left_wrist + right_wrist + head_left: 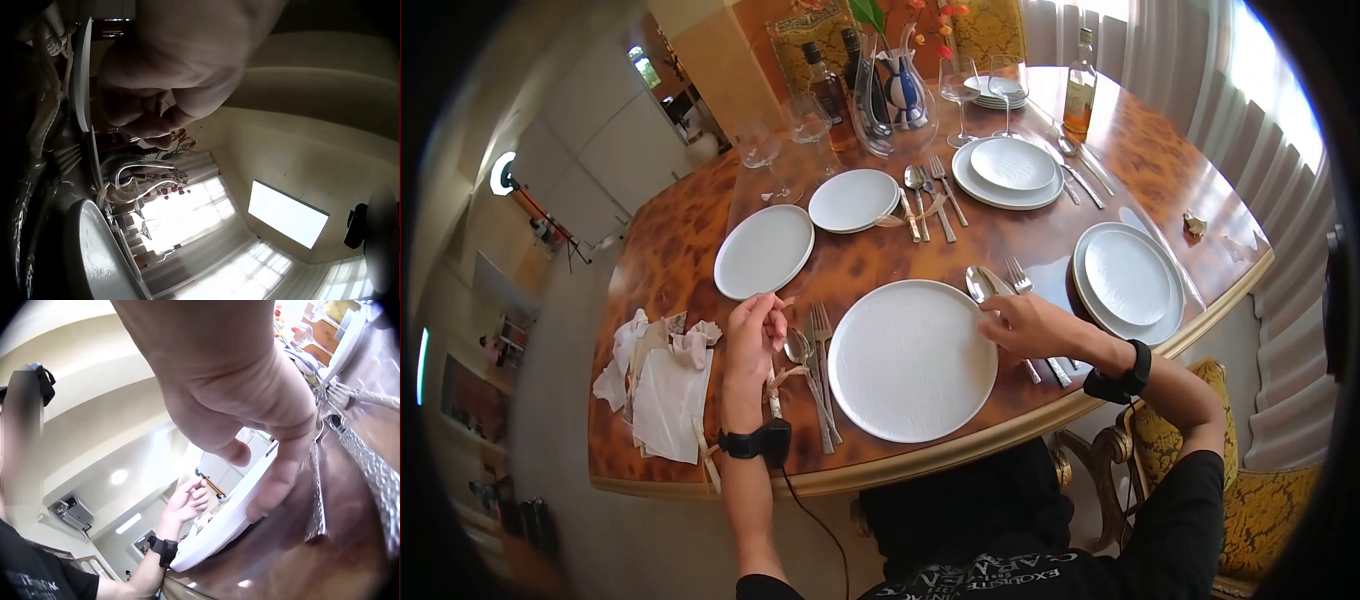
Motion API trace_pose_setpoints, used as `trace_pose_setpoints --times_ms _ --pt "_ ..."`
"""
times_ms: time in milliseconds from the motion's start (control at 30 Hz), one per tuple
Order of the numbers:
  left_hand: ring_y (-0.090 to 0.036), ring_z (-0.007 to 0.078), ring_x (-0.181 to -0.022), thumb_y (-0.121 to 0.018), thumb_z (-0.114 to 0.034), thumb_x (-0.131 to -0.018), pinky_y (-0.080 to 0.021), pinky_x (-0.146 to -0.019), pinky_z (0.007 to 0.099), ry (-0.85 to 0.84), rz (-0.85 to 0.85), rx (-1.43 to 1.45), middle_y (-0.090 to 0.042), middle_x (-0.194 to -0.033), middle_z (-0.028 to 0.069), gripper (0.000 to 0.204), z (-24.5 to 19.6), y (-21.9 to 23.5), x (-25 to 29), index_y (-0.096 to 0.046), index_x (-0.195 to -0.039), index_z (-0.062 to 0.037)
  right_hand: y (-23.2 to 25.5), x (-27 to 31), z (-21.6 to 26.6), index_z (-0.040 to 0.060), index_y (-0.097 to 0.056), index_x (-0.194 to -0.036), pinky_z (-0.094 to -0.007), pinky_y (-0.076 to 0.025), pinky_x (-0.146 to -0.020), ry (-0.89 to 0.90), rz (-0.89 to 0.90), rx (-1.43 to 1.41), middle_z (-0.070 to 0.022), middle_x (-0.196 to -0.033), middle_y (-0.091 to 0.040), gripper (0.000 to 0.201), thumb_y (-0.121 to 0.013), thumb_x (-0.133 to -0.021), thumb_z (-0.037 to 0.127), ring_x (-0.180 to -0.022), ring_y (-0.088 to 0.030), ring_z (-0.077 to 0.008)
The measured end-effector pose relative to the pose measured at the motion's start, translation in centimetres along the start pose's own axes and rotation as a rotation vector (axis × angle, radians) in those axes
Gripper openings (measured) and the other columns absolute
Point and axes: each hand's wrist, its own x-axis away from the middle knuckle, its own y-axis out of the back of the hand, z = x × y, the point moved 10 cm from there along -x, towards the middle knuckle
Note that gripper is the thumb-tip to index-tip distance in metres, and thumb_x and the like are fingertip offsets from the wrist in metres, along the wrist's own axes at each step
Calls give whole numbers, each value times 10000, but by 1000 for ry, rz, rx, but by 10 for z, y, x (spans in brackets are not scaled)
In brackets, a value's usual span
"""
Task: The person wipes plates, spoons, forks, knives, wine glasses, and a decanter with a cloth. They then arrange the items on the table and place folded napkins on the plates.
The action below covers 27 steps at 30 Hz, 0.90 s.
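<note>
At the frame's centre, a white dinner plate point(912, 365) sits near the edge of a glossy table point(675, 235), presumably to face a diner. From my remote post, I see the right hand point(1035, 325) at its right rim, fingers relaxed and thumb apart, perhaps to true its position; contact I cannot tell. The left hand point(754, 335), left of centre, is loosely curled, apparently empty, beside a spoon point(798, 347) and fork point(821, 322) likely laid for reach.
</note>
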Motion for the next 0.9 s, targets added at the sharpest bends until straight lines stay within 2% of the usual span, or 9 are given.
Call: trace_pose_setpoints --times_ms 100,333,433,533,600,667,733,833,900 --pt "-479 92 -436 -526 -206 -978 -352 -398 212 19 20 -36 -563 -594 38 204 -8 11 -3 -578 -884 -32 22 5 21 -46 -649 -940 -345 -514 -561 202 -171 262 -141 -660 -657 342 -529 -952 273 -572 -670 -219" --pt "-524 95 -478 -554 -211 -946 -393 -416 204 23 -142 -454 -613 -721 54 157 -22 71 -44 -556 -985 -59 22 4 27 -49 -639 -974 -319 -528 -577 153 -129 106 -121 -681 -680 342 -516 -971 270 -563 -667 -196" --pt "-564 121 -553 -603 -242 -868 -409 -418 244 93 -323 -818 -615 -902 100 289 -6 130 -79 -530 -1082 -61 17 1 19 -57 -639 -993 -319 -534 -586 183 -103 63 -114 -702 -689 349 -519 -969 270 -582 -676 -198" --pt "-641 181 -641 -605 -225 -832 -478 -463 309 121 -459 -1217 -647 -876 140 373 -6 168 -102 -508 -1122 -10 21 4 22 -55 -642 -1016 -314 -535 -593 200 -87 63 -119 -709 -690 346 -520 -965 265 -599 -680 -197" --pt "-646 205 -622 -595 -212 -811 -476 -450 335 163 -458 -1231 -643 -873 153 408 -3 177 -112 -487 -1134 12 25 9 18 -51 -643 -1017 -311 -537 -601 158 -77 92 -116 -709 -691 333 -523 -963 255 -604 -682 -193" --pt "-542 157 -499 -565 -158 -834 -391 -383 302 223 -464 -1044 -603 -826 124 388 11 185 -116 -458 -1175 -5 28 14 16 -46 -638 -1011 -311 -537 -602 160 -74 33 -108 -707 -690 318 -522 -964 246 -603 -681 -189" --pt "-533 157 -470 -510 -82 -831 -385 -375 297 136 -511 -919 -598 -760 108 277 11 185 -119 -515 -1094 4 28 21 12 -39 -631 -1004 -316 -537 -600 113 -49 -19 -103 -701 -688 303 -519 -966 240 -598 -677 -185" --pt "-518 148 -440 -463 -27 -829 -372 -365 288 233 -463 -707 -569 -618 76 154 36 211 -131 -611 -867 -2 25 25 4 -36 -625 -1001 -317 -537 -598 105 -40 -31 -101 -699 -687 296 -516 -967 237 -600 -678 -181" --pt "-515 149 -433 -455 -25 -829 -370 -362 288 256 -458 -734 -575 -618 80 162 33 207 -127 -610 -867 -2 24 29 4 -36 -623 -997 -318 -537 -599 93 -32 -35 -106 -701 -686 292 -512 -967 233 -602 -680 -186"
